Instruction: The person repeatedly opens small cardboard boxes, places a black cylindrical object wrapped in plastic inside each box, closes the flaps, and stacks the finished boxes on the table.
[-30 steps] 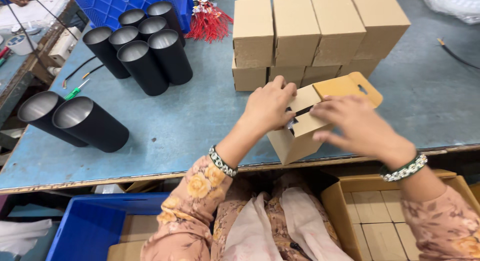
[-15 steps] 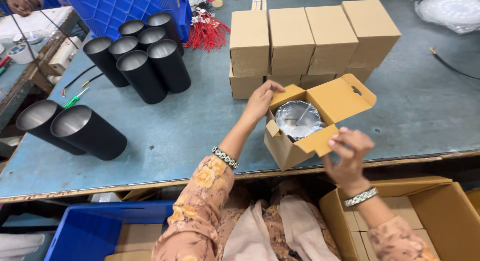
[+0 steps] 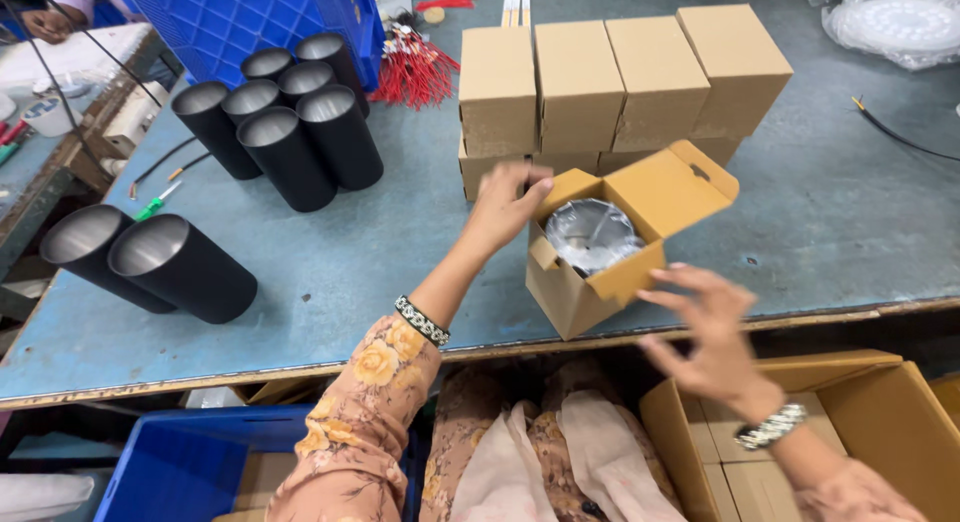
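Note:
An open brown cardboard box (image 3: 575, 287) stands near the table's front edge, its lid flap (image 3: 672, 187) raised at the back. Inside lies a shiny silver-wrapped round item (image 3: 592, 234). My left hand (image 3: 506, 204) rests its fingertips on the box's rear left flap. Just off the box's front right corner, my right hand (image 3: 705, 327) hovers with fingers spread and holds nothing. Both wrists wear beaded bracelets.
Closed brown boxes (image 3: 610, 77) are stacked behind the open one. Several upright black cylinders (image 3: 290, 122) stand at the left, two more (image 3: 150, 262) lie on their sides. Red wire bundles (image 3: 415, 72) and a blue crate (image 3: 250, 17) sit beyond. A carton of boxes (image 3: 880, 422) sits below right.
The box, held shut by both hands a second ago, now stands open. My right hand has let go and drawn back toward me; my left stays on the rear flap.

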